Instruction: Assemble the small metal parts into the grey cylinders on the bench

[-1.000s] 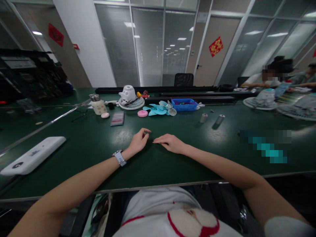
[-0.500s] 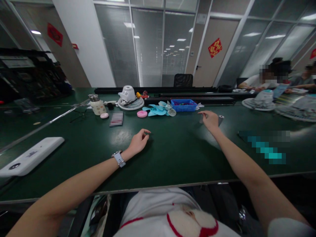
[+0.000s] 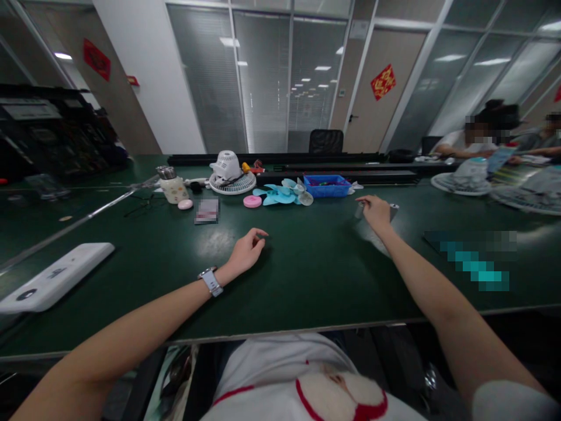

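Note:
My left hand [image 3: 246, 250] rests on the green table [image 3: 307, 275] in front of me, a watch on its wrist. Its thumb and forefinger are pinched together; what they hold, if anything, is too small to make out. My right arm stretches far forward and right. My right hand [image 3: 376, 211] lies over two small grey cylinders, one [image 3: 359, 211] under its fingertips and the other [image 3: 393, 209] showing just past the knuckles. Its fingers curl downward, seen from behind, and their grip is hidden.
At the back stand a white fan housing on its grille [image 3: 231, 174], light-blue fan blades [image 3: 283, 194], a blue parts tray [image 3: 326, 186], a pink disc [image 3: 252, 202] and a small flask [image 3: 172, 186]. A white flat device [image 3: 52, 276] lies left. Other people sit far right [image 3: 482, 137].
My right hand left its place beside the left hand and reached out to the grey cylinders, where it now stays almost still. The left hand has not moved.

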{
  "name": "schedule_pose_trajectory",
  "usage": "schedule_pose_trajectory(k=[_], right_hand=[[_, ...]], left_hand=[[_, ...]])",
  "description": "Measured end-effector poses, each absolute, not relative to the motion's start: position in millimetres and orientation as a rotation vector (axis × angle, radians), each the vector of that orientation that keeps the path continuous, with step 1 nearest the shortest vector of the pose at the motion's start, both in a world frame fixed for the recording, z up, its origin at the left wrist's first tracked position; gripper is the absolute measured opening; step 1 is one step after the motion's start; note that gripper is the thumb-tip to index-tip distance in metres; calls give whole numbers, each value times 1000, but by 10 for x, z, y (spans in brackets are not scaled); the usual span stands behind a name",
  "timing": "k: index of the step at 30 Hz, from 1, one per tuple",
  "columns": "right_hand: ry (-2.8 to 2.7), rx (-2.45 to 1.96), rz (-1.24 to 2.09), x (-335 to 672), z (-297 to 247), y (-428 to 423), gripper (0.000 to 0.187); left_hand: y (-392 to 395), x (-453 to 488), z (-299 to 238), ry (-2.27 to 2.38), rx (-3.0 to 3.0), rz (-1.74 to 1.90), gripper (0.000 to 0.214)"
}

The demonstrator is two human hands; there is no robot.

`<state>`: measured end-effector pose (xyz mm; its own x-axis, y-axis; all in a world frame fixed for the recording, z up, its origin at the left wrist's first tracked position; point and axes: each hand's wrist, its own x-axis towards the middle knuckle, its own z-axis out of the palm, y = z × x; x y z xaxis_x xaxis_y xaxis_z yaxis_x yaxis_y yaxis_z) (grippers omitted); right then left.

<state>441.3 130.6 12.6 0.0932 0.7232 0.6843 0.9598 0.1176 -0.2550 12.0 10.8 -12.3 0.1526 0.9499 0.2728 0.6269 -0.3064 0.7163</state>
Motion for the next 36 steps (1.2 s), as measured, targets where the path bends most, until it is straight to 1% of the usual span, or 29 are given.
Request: schedule_pose_trajectory(k=[6,12,17,20,32,36], right_hand=[[-1661,-1664,-437,4379,74,1287,35],[-1669,-1642,-418,4406,17,1281,40],[-1574,-1837,-248,4499,-112,1321,49],[-1566,-1867,-200,4521,-154,1333,51],[-1556,-1840,-284,4429,-101,1272,47],[-1514,-1891,-270,4444,-108,1284,49]], left_hand=[[101,121,-117,1502,2002,983,28],[102,126,-120,1494,1999,991,27],[103,126,-123,1491,2005,996,26],[102,133,-119,1496,1999,995,26],[101,139,-114,1502,2001,994,26],[97,139,-104,1499,2002,987,26]])
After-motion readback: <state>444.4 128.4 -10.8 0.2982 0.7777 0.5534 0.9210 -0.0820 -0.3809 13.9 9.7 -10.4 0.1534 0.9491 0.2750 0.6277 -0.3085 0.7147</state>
